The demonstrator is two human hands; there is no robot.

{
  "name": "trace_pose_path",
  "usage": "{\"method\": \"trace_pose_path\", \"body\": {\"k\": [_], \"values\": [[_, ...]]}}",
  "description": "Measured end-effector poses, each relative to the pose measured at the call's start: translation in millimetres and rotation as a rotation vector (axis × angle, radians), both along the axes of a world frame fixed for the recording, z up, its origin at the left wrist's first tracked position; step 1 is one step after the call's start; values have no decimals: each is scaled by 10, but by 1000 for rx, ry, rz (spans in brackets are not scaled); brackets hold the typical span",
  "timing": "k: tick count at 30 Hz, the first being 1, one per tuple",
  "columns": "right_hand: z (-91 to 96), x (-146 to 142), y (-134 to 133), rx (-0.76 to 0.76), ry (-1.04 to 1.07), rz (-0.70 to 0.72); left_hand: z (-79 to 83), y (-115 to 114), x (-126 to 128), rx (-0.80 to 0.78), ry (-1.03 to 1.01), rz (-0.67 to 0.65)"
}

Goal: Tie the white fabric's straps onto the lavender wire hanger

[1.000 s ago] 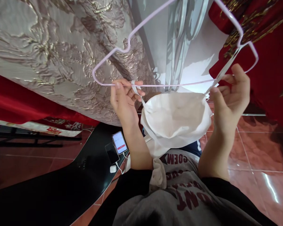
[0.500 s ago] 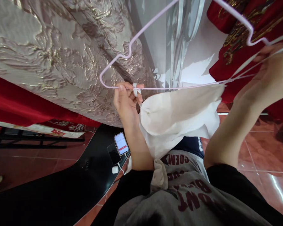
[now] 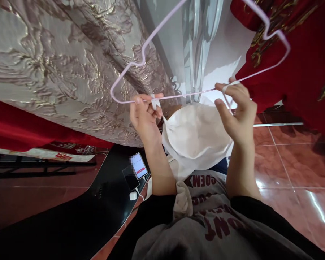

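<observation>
Holding a thin lilac wire hanger (image 3: 184,96) by its bottom bar, left hand (image 3: 144,115) curled shut on one white strap (image 3: 153,103) looped over it, right hand (image 3: 239,112) pinching the other strap (image 3: 227,86), with the crumpled white garment (image 3: 196,135) sagging bowl-like between both hands.

glossy red floor tiles (image 3: 287,159), white wall (image 3: 222,61)

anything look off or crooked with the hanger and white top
The lilac hanger sits askew, its bottom bar rising toward the right hand. The white garment sags bunched under it, held only by thin straps, one pinched by the left hand. Nothing looks torn or spilled.
</observation>
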State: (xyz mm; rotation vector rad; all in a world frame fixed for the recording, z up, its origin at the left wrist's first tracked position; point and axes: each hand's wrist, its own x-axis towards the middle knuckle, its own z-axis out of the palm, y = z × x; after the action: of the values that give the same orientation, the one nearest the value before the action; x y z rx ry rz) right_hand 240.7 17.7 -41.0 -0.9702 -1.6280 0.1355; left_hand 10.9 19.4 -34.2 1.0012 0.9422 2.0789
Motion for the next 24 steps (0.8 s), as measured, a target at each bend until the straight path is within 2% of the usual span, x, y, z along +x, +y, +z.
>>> {"method": "trace_pose_path", "body": {"k": [5, 10, 12, 14, 17, 20, 22, 24], "values": [[-88, 33, 95, -5, 45, 1, -17, -7, -162, 99, 32, 123], [-6, 58, 56, 13, 113, -8, -76, 46, -432, 181, 237, 465], [32, 81, 58, 21, 123, -28, -42, 56, -516, 200, 301, 521], [52, 97, 75, 1, 126, -31, 40, 61, -576, 223, 309, 460], [56, 97, 109, -19, 131, -7, 238, 85, -631, 249, 374, 208], [46, 86, 123, 8, 130, -26, 487, 146, -662, 242, 542, -15], [38, 82, 119, 20, 135, -42, 649, 194, -665, 158, 575, -80], [30, 73, 109, 26, 136, -45, 781, 227, -647, 13, 502, -106]]}}
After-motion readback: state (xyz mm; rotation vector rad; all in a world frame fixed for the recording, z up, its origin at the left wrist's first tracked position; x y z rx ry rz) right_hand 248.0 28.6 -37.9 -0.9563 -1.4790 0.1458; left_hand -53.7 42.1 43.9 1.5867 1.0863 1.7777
